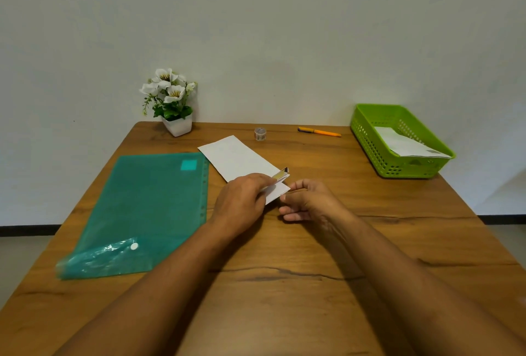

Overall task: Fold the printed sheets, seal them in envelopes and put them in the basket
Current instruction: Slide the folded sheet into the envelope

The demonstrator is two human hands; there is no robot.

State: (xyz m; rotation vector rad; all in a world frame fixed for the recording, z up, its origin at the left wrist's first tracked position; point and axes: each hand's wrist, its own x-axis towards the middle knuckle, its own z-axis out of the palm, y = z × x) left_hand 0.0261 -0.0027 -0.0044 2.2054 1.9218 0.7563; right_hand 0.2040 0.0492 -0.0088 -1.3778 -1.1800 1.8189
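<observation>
Left hand (242, 202), knuckles up, pinches the near end of the envelope (239, 159) lying on the counter (284, 284). Right hand (308, 202) curls just beside its corner; I cannot tell whether it holds anything. Basket (370, 145) sits far right.

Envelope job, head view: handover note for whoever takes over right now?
Hands: left hand grips the near end of the white envelope at its raised flap; right hand is loosely curled at the envelope's near corner, and a pinch cannot be confirmed.
The envelope lies mid-table, flap not yet flat.
Done: the green basket, far right, holds stacked envelopes.
To do: press the flap shut, move this envelope to the basket.
The green folder lies on the left; whether sheets remain inside cannot be told.
</observation>
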